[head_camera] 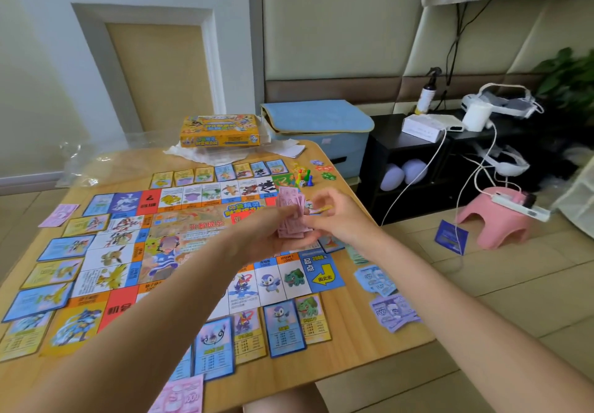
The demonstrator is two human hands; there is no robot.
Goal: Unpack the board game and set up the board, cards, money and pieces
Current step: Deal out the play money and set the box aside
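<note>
Game board (193, 245) spread flat on wooden table (353, 342), centre art partly hidden behind both forearms. Property cards (283, 327) laid just outside its edges; cards at 7 o'clock cut off by frame edge and the left arm. Left hand (257, 235) raised over the board at roughly 2 o'clock from board centre, fingers curled round a stack of pink banknotes (291, 216); print on the notes blurred, denomination unreadable. Right hand (334, 216) touching the same stack from the right, thumb and fingers pinching at its edge; a yellow sliver showing at the fingertips, nature not determinable. Purple banknotes (393, 313) and blue banknotes (374, 279) lying on table at 4 o'clock, outside the board. Further pink note at 6 o'clock, cropped by the bottom edge. Coloured pawns (303, 176) with a die, grouped at 1 o'clock past the board corner; small tokens beside them too small to identify. Yellow game box (220, 131) at 12 o'clock on crumpled wrapping.
</note>
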